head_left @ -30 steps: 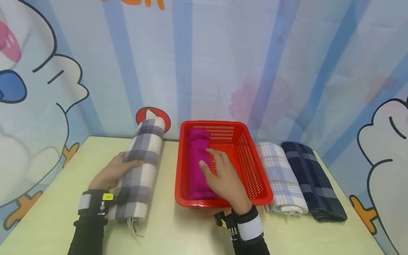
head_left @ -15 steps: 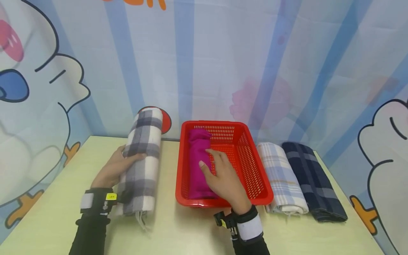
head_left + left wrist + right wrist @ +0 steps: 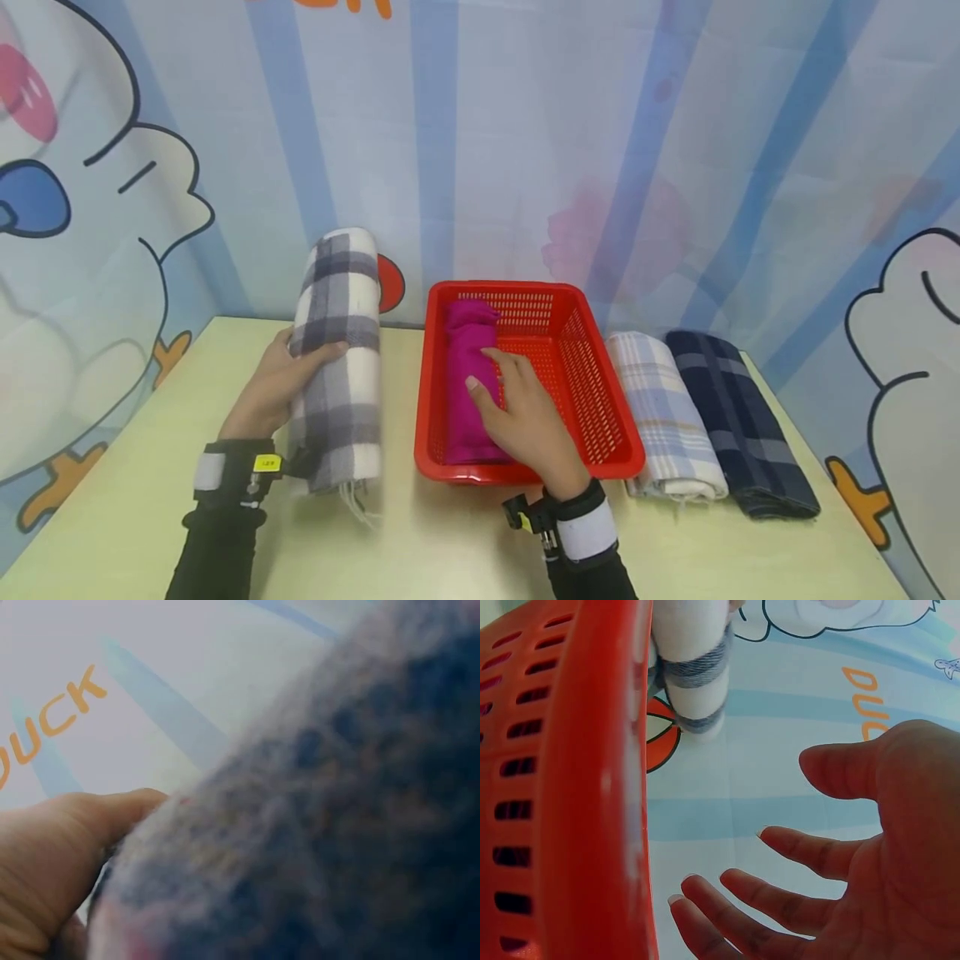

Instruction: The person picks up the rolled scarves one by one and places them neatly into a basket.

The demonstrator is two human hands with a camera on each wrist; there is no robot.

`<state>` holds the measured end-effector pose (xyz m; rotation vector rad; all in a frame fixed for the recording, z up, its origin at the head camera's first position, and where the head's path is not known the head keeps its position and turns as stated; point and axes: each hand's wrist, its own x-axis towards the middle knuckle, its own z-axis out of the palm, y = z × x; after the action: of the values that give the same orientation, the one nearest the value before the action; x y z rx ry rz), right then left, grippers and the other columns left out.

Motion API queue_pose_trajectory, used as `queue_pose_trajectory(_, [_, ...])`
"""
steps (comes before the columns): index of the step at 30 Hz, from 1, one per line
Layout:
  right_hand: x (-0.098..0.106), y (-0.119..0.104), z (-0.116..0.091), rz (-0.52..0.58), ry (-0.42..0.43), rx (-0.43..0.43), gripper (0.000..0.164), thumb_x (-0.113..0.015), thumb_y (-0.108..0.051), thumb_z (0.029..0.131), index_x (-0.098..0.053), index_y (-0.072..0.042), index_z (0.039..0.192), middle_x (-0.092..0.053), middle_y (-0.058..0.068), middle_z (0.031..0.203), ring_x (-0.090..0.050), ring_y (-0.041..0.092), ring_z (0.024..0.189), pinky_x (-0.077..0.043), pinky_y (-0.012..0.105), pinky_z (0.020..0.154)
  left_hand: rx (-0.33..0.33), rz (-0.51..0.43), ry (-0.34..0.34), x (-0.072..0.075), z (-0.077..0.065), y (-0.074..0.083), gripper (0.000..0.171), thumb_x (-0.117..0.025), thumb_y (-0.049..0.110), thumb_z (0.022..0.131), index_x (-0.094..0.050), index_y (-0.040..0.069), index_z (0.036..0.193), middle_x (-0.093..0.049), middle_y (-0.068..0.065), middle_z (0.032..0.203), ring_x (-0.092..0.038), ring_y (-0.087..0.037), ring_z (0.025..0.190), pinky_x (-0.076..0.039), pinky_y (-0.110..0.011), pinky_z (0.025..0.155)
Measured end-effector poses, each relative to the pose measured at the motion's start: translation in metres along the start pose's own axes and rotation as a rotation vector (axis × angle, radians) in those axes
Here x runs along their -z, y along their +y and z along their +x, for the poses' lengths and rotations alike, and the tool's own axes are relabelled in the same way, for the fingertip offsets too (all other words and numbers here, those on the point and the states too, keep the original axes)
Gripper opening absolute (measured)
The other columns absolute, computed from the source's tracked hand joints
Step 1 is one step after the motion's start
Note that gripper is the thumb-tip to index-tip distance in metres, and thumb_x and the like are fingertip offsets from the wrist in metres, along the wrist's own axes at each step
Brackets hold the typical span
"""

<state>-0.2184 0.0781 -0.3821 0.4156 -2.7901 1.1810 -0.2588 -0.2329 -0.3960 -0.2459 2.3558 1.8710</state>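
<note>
A rolled grey-and-white checked scarf (image 3: 347,375) with a loose fringe at its near end is gripped by my left hand (image 3: 273,387), thumb laid across the top. Its far end tips up against the wall cloth. In the left wrist view the fuzzy scarf (image 3: 315,840) fills most of the picture beside my thumb; the fingers under it are hidden. My right hand (image 3: 528,417) hovers over the near side of a red plastic basket (image 3: 626,446), fingers spread and holding nothing. Inside the basket, along the left wall, lies a folded magenta cloth (image 3: 467,425).
Right of the basket lie a folded light blue-and-white plaid scarf (image 3: 667,417) and a folded navy plaid scarf (image 3: 742,425), side by side. The pale yellow table (image 3: 420,550) ends at a wall cloth (image 3: 495,150) printed with blue stripes and cartoon ducks.
My left hand has lifted the checked scarf and shifted it slightly right, its far end rising higher against the wall. The right hand has stayed over the basket.
</note>
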Motion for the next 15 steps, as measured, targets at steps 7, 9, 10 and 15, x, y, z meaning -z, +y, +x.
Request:
queue_pose_trajectory(7, [0.002, -0.001, 0.000, 0.005, -0.002, -0.007, 0.060, -0.059, -0.038, 0.098, -0.040, -0.015, 0.150, -0.050, 0.012, 0.136, -0.056, 0.031, 0.118, -0.055, 0.051, 0.095, -0.012, -0.043, 0.002, -0.003, -0.006, 0.008, 0.109, -0.069, 0.050, 0.089, 0.003, 0.010, 0.159, -0.020, -0.022, 0.161, -0.032, -0.038, 0.140, -0.031, -0.052, 0.117])
queue_pose_trajectory(9, [0.002, -0.001, 0.000, 0.007, -0.004, -0.008, 0.060, -0.059, -0.038, 0.098, -0.040, -0.015, 0.150, -0.050, 0.012, 0.137, -0.056, 0.031, 0.118, -0.055, 0.051, 0.095, -0.020, -0.059, -0.002, -0.004, -0.007, 0.010, 0.108, -0.069, 0.050, 0.089, 0.003, 0.010, 0.159, -0.021, -0.021, 0.161, -0.033, -0.038, 0.140, -0.032, -0.052, 0.117])
queue_pose_trajectory(10, [0.002, -0.001, 0.000, 0.006, -0.005, -0.008, 0.060, -0.059, -0.039, 0.098, -0.040, -0.015, 0.150, -0.050, 0.012, 0.137, -0.056, 0.031, 0.118, -0.055, 0.051, 0.095, -0.023, -0.066, -0.003, -0.005, -0.007, 0.010, 0.108, -0.069, 0.050, 0.089, 0.002, 0.011, 0.159, -0.021, -0.020, 0.161, -0.033, -0.037, 0.139, -0.032, -0.051, 0.116])
queue_pose_trajectory(15, [0.001, -0.002, 0.000, 0.004, -0.019, -0.008, 0.059, -0.057, -0.040, 0.099, -0.040, -0.016, 0.150, -0.049, 0.011, 0.139, -0.056, 0.028, 0.118, -0.054, 0.051, 0.096, -0.032, -0.110, 0.002, -0.010, -0.011, 0.015, 0.106, -0.070, 0.049, 0.089, 0.000, 0.013, 0.160, -0.024, -0.018, 0.159, -0.037, -0.034, 0.136, -0.035, -0.046, 0.112])
